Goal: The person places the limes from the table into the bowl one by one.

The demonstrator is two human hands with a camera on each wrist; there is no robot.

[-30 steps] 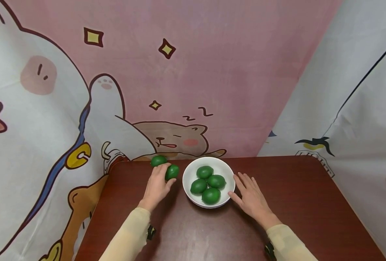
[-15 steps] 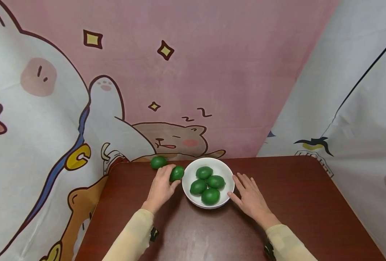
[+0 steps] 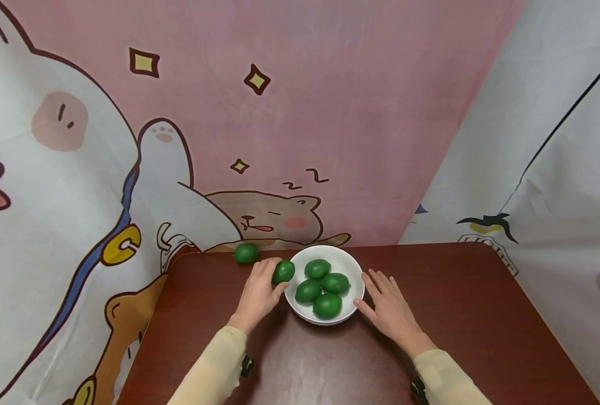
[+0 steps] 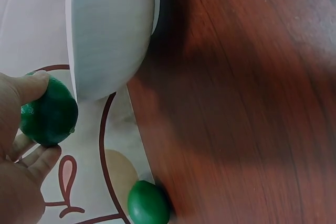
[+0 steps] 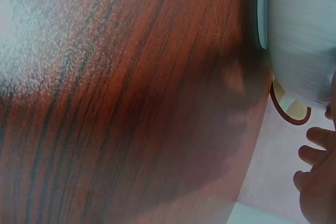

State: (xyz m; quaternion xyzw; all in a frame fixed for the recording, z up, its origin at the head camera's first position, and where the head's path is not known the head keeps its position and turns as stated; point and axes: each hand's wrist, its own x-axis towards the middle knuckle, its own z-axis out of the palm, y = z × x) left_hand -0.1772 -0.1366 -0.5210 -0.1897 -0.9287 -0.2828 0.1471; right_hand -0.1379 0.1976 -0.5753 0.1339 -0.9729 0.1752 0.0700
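Note:
Pinched between the thumb and fingertips of my left hand [image 3: 258,293] is a green lime [image 3: 283,271], held at the left rim of a white bowl [image 3: 300,312]. In the left wrist view the held lime [image 4: 50,111] hangs beside the bowl's edge [image 4: 107,35], above the table. Several limes [image 3: 327,305] lie in the bowl. Another lime [image 3: 246,253] rests on the table behind my left hand. My right hand [image 3: 392,309] is at the bowl's right side, fingers spread and fairly straight; whether it touches the rim I cannot tell.
A dark red-brown wooden table [image 3: 462,315] carries everything. Its back edge meets a hanging cloth [image 3: 371,140] printed with cartoon animals. Pale sleeves cover both forearms, with a dark strap device near each wrist.
My left hand has moved right with the lime, away from the lime at the back and up to the bowl's left rim. My right hand and the bowl stay almost still.

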